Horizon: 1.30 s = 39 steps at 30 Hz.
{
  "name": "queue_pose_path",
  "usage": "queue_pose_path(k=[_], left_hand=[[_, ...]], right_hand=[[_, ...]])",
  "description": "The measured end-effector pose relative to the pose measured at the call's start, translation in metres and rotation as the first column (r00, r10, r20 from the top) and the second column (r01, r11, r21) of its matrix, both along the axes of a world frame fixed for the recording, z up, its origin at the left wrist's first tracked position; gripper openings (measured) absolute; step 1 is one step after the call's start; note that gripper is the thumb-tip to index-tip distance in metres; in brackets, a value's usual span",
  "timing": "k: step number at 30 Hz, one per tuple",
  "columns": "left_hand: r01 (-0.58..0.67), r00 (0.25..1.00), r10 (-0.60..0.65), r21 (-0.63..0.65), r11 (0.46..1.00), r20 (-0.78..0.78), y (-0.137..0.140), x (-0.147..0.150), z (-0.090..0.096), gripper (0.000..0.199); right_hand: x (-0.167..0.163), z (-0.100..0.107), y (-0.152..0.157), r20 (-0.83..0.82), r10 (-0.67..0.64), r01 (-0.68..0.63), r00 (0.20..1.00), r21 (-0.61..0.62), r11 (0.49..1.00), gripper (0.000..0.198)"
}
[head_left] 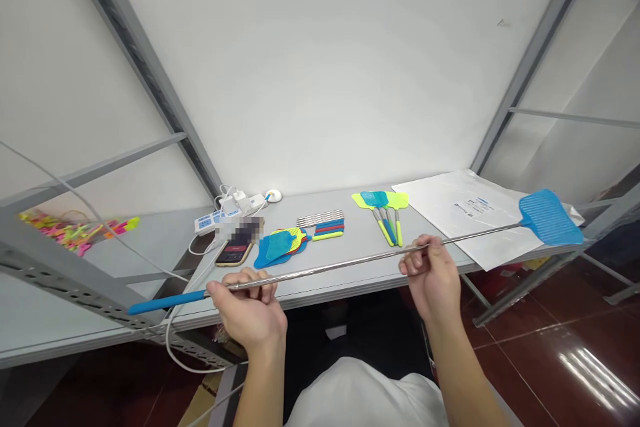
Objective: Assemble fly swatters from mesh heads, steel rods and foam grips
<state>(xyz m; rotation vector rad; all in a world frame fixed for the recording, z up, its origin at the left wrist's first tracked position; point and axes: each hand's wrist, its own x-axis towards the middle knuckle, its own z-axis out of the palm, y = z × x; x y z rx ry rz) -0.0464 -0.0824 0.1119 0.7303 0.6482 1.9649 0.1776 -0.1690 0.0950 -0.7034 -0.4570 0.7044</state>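
A fly swatter [330,268] with a long metal rod stretches across the view above the shelf's front edge. Its blue grip points left and its blue slatted head is at the far right. My left hand [253,310] is closed around the rod just beside the blue grip. Nearer the head, my right hand [429,270] grips the rod between thumb and fingers. Beyond the rod lie loose swatter heads [280,245] in blue, yellow and red, and metal rods with coloured grips [327,225]. To their right, compact swatters [385,213] in yellow-green and blue lie fanned together.
A phone [235,247] lies at the left of the grey shelf [360,233], beside a power strip [210,220] with white cables. A white plastic bag [460,213] lies on the right. Metal uprights [145,73] frame the shelf. Colourful small items [80,230] lie further left.
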Motion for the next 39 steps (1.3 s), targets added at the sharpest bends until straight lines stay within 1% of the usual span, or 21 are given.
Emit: queue_pose_path(k=[3, 7, 8, 10, 15, 17, 19, 23, 28, 31, 35, 39], left_hand=[[0.074, 0.997, -0.074, 0.005, 0.997, -0.007, -0.006, 0.009, -0.001, 0.049], [0.187, 0.981, -0.188, -0.014, 0.982, -0.047, -0.018, 0.026, -0.010, 0.041], [0.197, 0.978, -0.198, -0.029, 0.980, -0.067, -0.020, 0.030, -0.013, 0.041], [0.169, 0.979, -0.175, -0.067, 0.983, -0.106, -0.021, 0.033, -0.017, 0.043], [-0.002, 0.989, -0.017, -0.129, 0.992, -0.147, -0.008, 0.023, -0.019, 0.042], [-0.041, 0.987, 0.017, -0.148, 0.988, -0.157, -0.002, 0.018, -0.017, 0.042], [-0.054, 0.986, 0.028, -0.160, 0.986, -0.163, 0.001, 0.016, -0.016, 0.041], [-0.031, 0.990, 0.008, -0.160, 0.987, -0.141, 0.002, 0.019, -0.016, 0.042], [-0.005, 0.994, -0.008, -0.121, 0.993, -0.108, 0.004, 0.017, -0.016, 0.046], [-0.002, 0.996, -0.011, -0.141, 0.990, -0.090, 0.008, 0.010, -0.014, 0.047], [-0.002, 0.998, -0.008, -0.149, 0.989, -0.066, 0.015, 0.000, -0.010, 0.047], [0.076, 0.997, -0.077, -0.150, 0.986, 0.003, 0.016, -0.001, -0.011, 0.048]], right_hand=[[-0.020, -0.003, 0.003, 0.071, 0.088, -0.086, 0.994, -0.031, 0.996, 0.026], [-0.032, -0.008, 0.005, 0.117, 0.163, -0.155, 0.980, -0.076, 0.985, 0.025], [-0.035, -0.010, 0.005, 0.127, 0.176, -0.166, 0.976, -0.085, 0.982, 0.025], [-0.039, -0.012, 0.006, 0.140, 0.188, -0.176, 0.972, -0.092, 0.980, 0.024], [-0.043, -0.012, 0.004, 0.199, 0.143, -0.116, 0.969, -0.139, 0.983, 0.026], [-0.040, -0.010, 0.002, 0.202, 0.118, -0.088, 0.972, -0.153, 0.984, 0.027], [-0.034, -0.009, 0.002, 0.174, 0.120, -0.091, 0.978, -0.165, 0.982, 0.029], [-0.022, -0.008, 0.004, 0.099, 0.154, -0.136, 0.983, -0.168, 0.976, 0.030], [-0.019, -0.012, 0.008, 0.039, 0.129, -0.124, 0.991, -0.107, 0.987, 0.026], [-0.019, -0.012, 0.009, 0.012, 0.135, -0.133, 0.991, -0.078, 0.988, 0.026], [-0.012, -0.008, 0.008, -0.018, 0.045, -0.046, 0.999, -0.051, 0.998, 0.025], [-0.004, -0.007, 0.007, -0.046, -0.053, 0.052, 0.998, -0.032, 0.998, 0.026]])
